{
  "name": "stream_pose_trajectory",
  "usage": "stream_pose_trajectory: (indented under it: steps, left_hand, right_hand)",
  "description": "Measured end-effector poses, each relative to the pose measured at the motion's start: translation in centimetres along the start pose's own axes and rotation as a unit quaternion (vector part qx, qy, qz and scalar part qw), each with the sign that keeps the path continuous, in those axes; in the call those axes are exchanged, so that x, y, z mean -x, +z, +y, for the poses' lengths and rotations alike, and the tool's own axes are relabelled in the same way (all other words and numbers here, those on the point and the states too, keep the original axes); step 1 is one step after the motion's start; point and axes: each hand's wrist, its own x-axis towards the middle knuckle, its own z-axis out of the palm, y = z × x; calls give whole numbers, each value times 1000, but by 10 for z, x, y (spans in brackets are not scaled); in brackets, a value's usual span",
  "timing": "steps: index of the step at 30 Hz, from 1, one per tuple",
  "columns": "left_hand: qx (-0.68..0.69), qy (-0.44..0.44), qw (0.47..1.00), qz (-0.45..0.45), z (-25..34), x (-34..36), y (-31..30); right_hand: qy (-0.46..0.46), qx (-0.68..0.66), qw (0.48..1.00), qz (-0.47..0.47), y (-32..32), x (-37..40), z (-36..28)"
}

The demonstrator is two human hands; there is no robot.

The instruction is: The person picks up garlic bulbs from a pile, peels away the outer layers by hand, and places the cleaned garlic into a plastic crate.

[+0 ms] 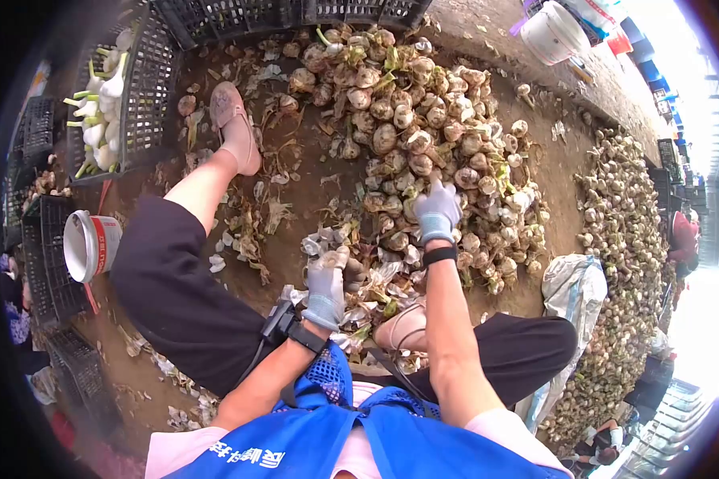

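A big heap of garlic bulbs (407,120) with dirty skins and some green stems lies on the ground in front of me. My right hand (438,211), in a grey glove, rests at the heap's near side. Its fingers reach out onto the bulbs, and I see nothing held in them. Nearer my body, my left hand (325,291), gloved too, has its fingers curled around a pale garlic bulb (335,258), partly hidden by the glove. Loose papery garlic skins (319,239) lie beside and below this hand.
A black crate (148,96) at left holds cleaned white garlic (104,112). A white bucket (92,246) stands beside my leg. At right are a white sack (574,287) and another long garlic pile (623,263). More crates line the left and top edges.
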Motion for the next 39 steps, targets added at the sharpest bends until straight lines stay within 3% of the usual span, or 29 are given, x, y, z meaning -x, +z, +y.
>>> stream_pose_trajectory:
  steps: [5, 6, 7, 9, 11, 12, 13, 15, 16, 17, 19, 20, 23, 24, 27, 29, 32, 36, 39]
  left_hand:
    - [-5, 9, 997, -74, -13, -6, 0]
    - [23, -19, 997, -66, -12, -7, 0]
    - [51, -45, 996, -56, -11, -9, -2]
    - [118, -52, 983, -134, -17, -19, -12]
    - [236, -92, 947, -197, -10, -9, -3]
    - [274, -78, 921, -267, -1, 1, 3]
    - [458, -86, 809, -360, -16, -24, 2]
    - [387, -37, 838, -384, -9, -29, -16]
    - [329, 4, 894, -304, 5, -3, -10]
    - [328, 6, 894, -304, 8, 10, -8]
    - [207, 103, 891, -391, 12, 22, -6]
    - [142, 168, 889, -402, 12, 21, -6]
    - [106, 164, 917, -347, 23, 41, 0]
    - [97, 187, 906, -368, 24, 42, -4]
    - [19, 221, 909, -352, 30, 54, -6]
    - [12, 232, 905, -356, 30, 57, -5]
    - [-60, 287, 907, -304, 33, 66, -1]
    - [-29, 247, 913, -322, 25, 59, -6]
    - [-13, 277, 917, -285, 21, 55, -3]
  right_hand:
    - [-61, -85, 994, -16, 32, -50, 46]
    - [-84, -196, 976, -44, 22, -49, 51]
    - [-87, -199, 975, -41, 17, -40, 49]
    - [-101, -521, 840, -107, 15, -11, 42]
    - [-161, -563, 807, -72, -29, 76, 9]
    - [-241, -490, 838, -10, -34, 114, -1]
    - [-317, -409, 854, 55, -37, 143, -5]
    - [-342, -345, 867, 111, -41, 170, -3]
    - [-161, -643, 739, -122, -46, 174, -2]
    - [-83, -722, 655, -209, -55, 165, 9]
    - [17, -747, 612, -260, -72, 160, 16]
    - [19, -740, 621, -256, -83, 166, 16]
    - [54, -745, 614, -257, -80, 170, 16]
    - [51, -746, 612, -257, -78, 172, 15]
    - [86, -764, 569, -294, -79, 179, 13]
    - [-4, -726, 635, -263, -81, 177, 12]
    - [3, -731, 625, -273, -81, 176, 10]
    - [-33, -722, 628, -287, -78, 175, 16]
    - [-38, -716, 634, -289, -82, 179, 19]
